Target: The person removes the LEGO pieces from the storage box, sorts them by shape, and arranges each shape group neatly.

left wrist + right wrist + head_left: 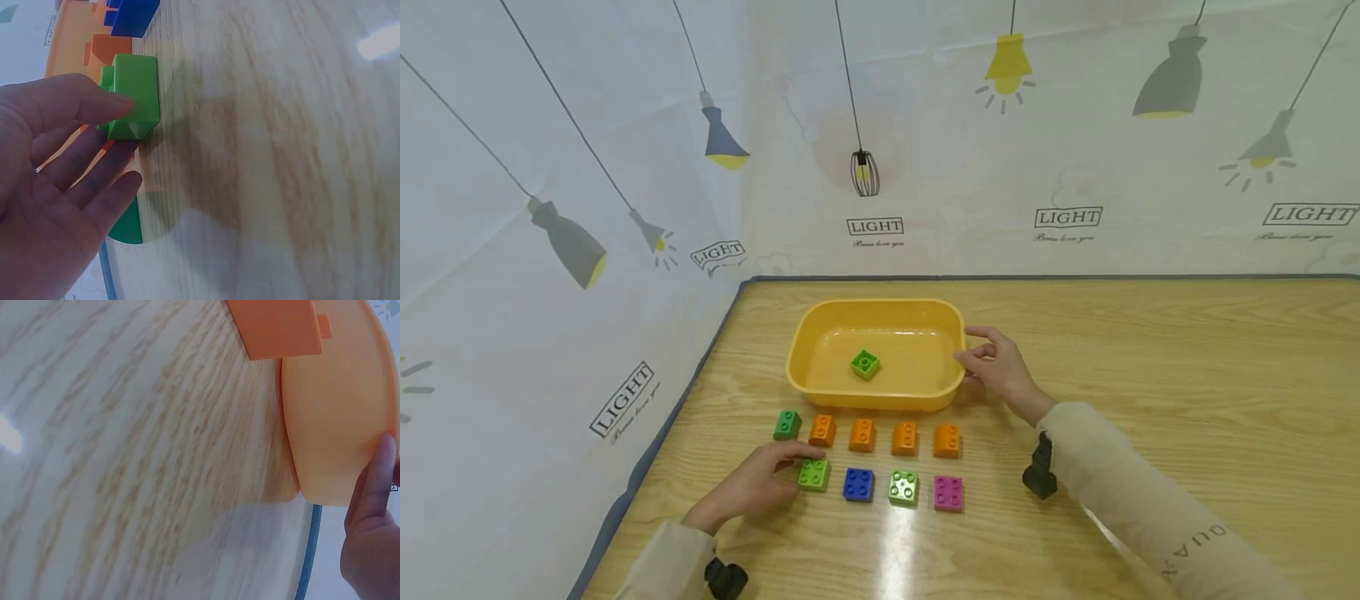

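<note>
My left hand has its thumb and fingers at a light green toy brick, which stands on the table studs up. In the left wrist view the thumb lies against a side of that brick, fingers behind it. At the right end of a yellow plastic tub, my right hand pinches the rim between thumb and fingers. Inside the tub lies another light green brick, its hollow underside up. To the right of the held brick sit a blue brick, a light green brick and a pink brick.
Between the tub and that row stands a second row: a dark green brick at the left, then several orange bricks with sloped or rounded sides. A lamp-printed cloth borders the wooden table at the back and left.
</note>
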